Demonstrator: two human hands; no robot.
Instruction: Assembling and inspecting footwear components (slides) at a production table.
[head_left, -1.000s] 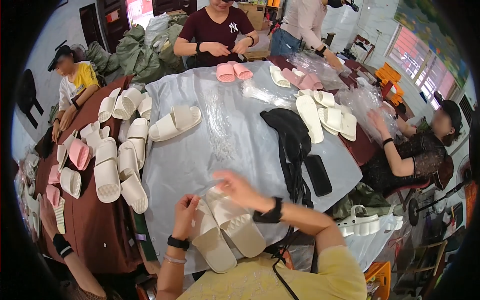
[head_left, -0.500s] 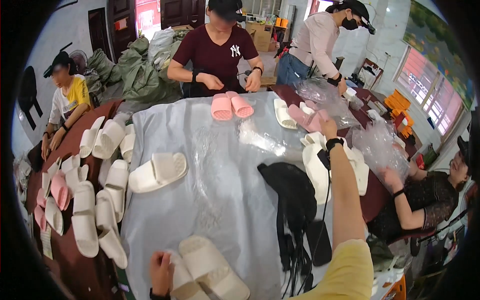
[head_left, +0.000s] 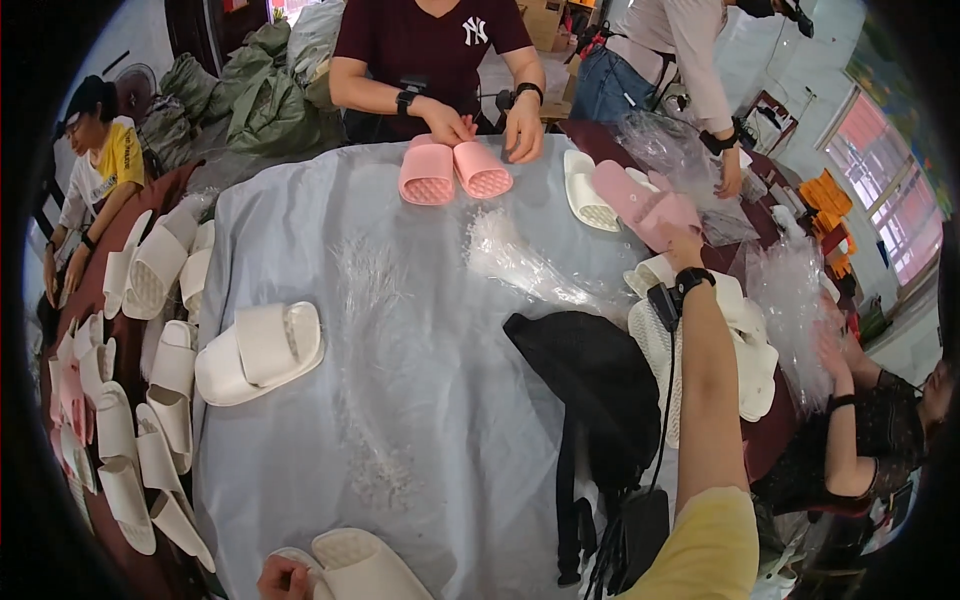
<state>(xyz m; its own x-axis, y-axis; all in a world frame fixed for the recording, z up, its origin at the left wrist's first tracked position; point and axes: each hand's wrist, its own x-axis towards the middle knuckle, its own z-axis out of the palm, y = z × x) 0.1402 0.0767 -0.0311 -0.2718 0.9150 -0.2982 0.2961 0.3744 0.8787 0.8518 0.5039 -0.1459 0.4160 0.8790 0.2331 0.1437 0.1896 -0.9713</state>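
Observation:
My right hand [head_left: 682, 240] reaches to the far right of the table and is closed on a pink slipper [head_left: 635, 198], which lies tilted over white slippers. At the lower edge, my left hand [head_left: 285, 580] has its fingers curled at the edge of a white slipper [head_left: 303, 562]; the lower part of that hand is cut off. Its mate, another white slipper [head_left: 365, 565], lies right beside it. Under my right forearm are more white slippers [head_left: 750, 345]. Another white slipper pair [head_left: 262, 352] rests on the grey cloth at left.
A black cap-like cloth bag [head_left: 585, 370] and a dark device with a cable [head_left: 640, 530] lie left of my right arm. Clear plastic [head_left: 515, 260] is on the cloth. Across, a co-worker's hands [head_left: 450, 125] touch pink slippers [head_left: 428, 170]. Slippers [head_left: 130, 460] line the left side.
My view has shifted. My right hand has gone from reaching at the pink slippers to gripping one, which now sits tilted higher. The co-worker opposite has brought their hands down to the pink slippers.

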